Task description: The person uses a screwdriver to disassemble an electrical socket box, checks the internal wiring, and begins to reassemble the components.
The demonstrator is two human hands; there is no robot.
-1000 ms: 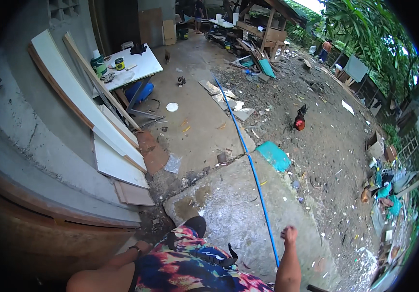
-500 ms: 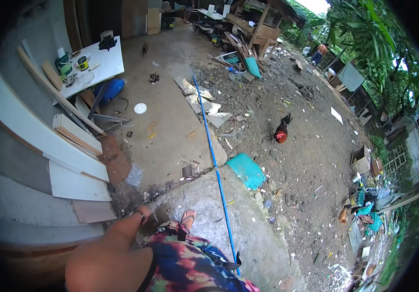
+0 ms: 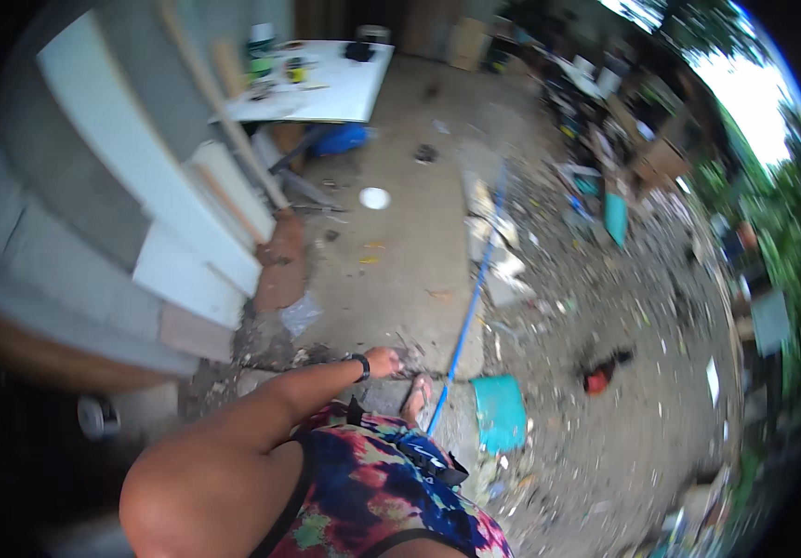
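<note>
My left hand (image 3: pixel 383 361) hangs low in front of me, over the edge where the concrete slab ends, with a dark band (image 3: pixel 362 366) round its wrist. Motion smears its fingers, and I make out nothing held in them. One sandalled foot (image 3: pixel 417 398) shows just beyond my patterned clothing. A long blue hose or pipe (image 3: pixel 472 309) lies along the ground right of the hand. Beside it is a flat teal sack or sheet (image 3: pixel 500 415). My right hand is out of sight.
White boards (image 3: pixel 117 116) lean on the left wall. A white table (image 3: pixel 349 84) holds cans and tools, with a blue container (image 3: pixel 340 140) below. A round white lid (image 3: pixel 374 198) and clear plastic (image 3: pixel 302 314) lie on concrete. A rooster (image 3: pixel 597 377) stands on littered dirt at right.
The view has swung left, so the table, boards and rooster sit further right in the picture. My left forearm has come forward and to the right, and its hand now shows beyond my clothing.
</note>
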